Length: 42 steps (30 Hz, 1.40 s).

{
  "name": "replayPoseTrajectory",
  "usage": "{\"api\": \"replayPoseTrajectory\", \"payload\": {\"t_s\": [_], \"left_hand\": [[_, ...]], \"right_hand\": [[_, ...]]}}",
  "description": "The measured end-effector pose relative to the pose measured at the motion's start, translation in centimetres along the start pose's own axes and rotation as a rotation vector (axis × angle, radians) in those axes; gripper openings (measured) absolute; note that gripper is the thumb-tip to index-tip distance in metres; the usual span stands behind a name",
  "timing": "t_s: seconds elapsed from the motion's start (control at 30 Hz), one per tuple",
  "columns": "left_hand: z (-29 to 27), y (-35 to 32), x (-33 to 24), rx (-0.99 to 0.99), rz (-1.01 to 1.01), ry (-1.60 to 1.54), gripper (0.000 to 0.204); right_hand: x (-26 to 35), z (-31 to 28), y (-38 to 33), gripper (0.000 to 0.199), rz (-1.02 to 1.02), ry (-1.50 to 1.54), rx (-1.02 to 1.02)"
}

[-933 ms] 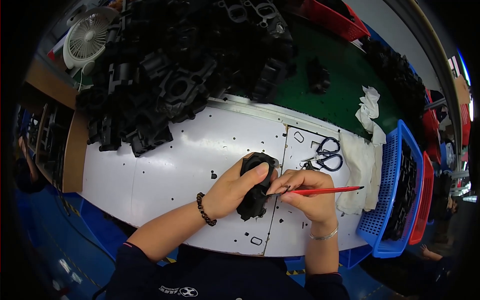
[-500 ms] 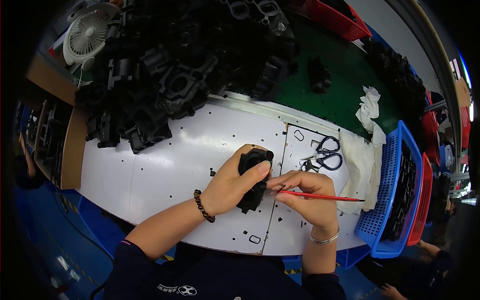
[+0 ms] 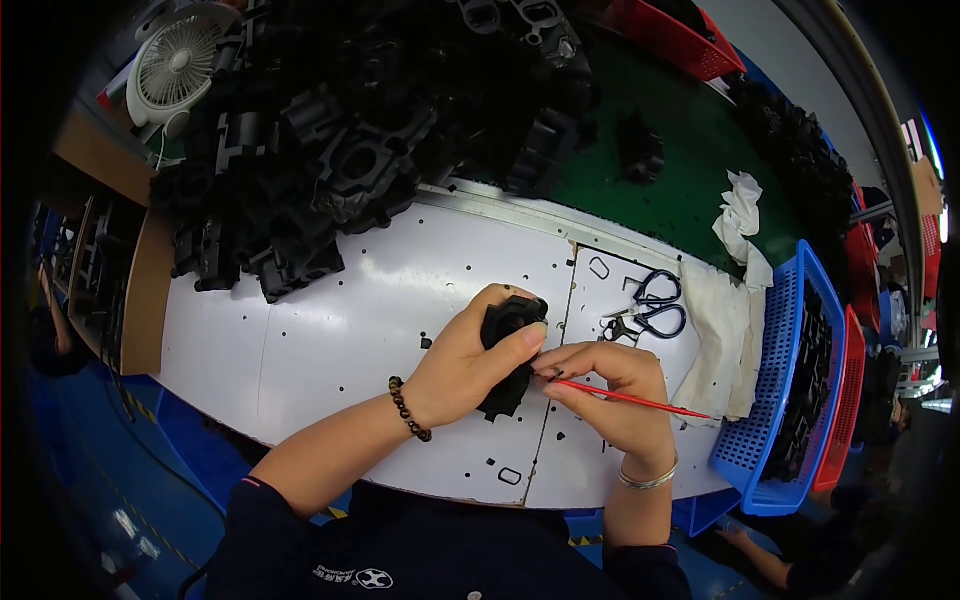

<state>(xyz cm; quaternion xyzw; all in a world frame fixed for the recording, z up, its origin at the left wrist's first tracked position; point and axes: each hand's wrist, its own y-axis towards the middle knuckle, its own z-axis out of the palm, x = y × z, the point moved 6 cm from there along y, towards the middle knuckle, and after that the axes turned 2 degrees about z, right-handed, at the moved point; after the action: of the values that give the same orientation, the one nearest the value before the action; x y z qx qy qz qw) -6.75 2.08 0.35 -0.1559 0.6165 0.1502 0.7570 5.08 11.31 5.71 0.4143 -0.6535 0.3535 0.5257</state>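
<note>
Wrapped round a black moulded plastic part (image 3: pixel 507 317), my left hand (image 3: pixel 462 362) holds it above the white worktop with the thumb across its face. My right hand (image 3: pixel 615 388) is closed on a thin red stick-like tool (image 3: pixel 640 402), pinched between thumb and fingers. The tool's rear end points right, toward a white cloth (image 3: pixel 712 335). My right fingertips meet the right side of the black part, and the tool's working end is hidden there. Dark-handled scissors (image 3: pixel 655 305) lie beyond my right hand. A small black ring (image 3: pixel 510 476) lies near the table's front edge.
A big heap of black moulded parts (image 3: pixel 365 165) covers the far left. Behind the white worktop (image 3: pixel 370 300) lies a green surface (image 3: pixel 600 190). At right stands a blue basket (image 3: pixel 745 455) of black parts beside a red one (image 3: pixel 845 400). A white fan (image 3: pixel 178 65) stands far left.
The red tool has tilted, its rear end now lower and slightly left. Both hands keep their holds, and the black part has shifted slightly. At lower right, another person's arm has moved.
</note>
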Motion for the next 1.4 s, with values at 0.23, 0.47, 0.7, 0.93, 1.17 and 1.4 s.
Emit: {"api": "replayPoseTrajectory", "payload": {"t_s": [0.23,0.47,0.7,0.93,1.17,1.4], "left_hand": [[0.0,0.0,0.1,-0.003,0.007,0.053,0.049],[-0.6,-0.1,0.9,-0.083,-0.032,-0.009,0.044],[-0.5,0.0,0.6,-0.118,-0.007,-0.079,0.038],[-0.5,0.1,0.5,-0.102,0.038,-0.025,0.037],[0.0,0.1,0.3,-0.082,-0.020,-0.120,0.039],[-0.1,0.2,0.4,-0.087,-0.130,-0.232,0.047]], "right_hand": [[0.7,0.5,-0.1,0.012,-0.142,-0.204,-0.037],[0.7,1.5,-0.1,0.014,-0.191,-0.277,-0.210],[-0.4,1.7,-0.3,0.010,-0.064,0.004,-0.326],[-5.0,1.5,0.3,0.008,0.328,0.827,-0.202],[-5.4,1.1,0.3,0.009,0.398,1.390,-0.097],[-1.5,-2.4,0.0,0.008,-0.012,-0.182,-0.468]]}}
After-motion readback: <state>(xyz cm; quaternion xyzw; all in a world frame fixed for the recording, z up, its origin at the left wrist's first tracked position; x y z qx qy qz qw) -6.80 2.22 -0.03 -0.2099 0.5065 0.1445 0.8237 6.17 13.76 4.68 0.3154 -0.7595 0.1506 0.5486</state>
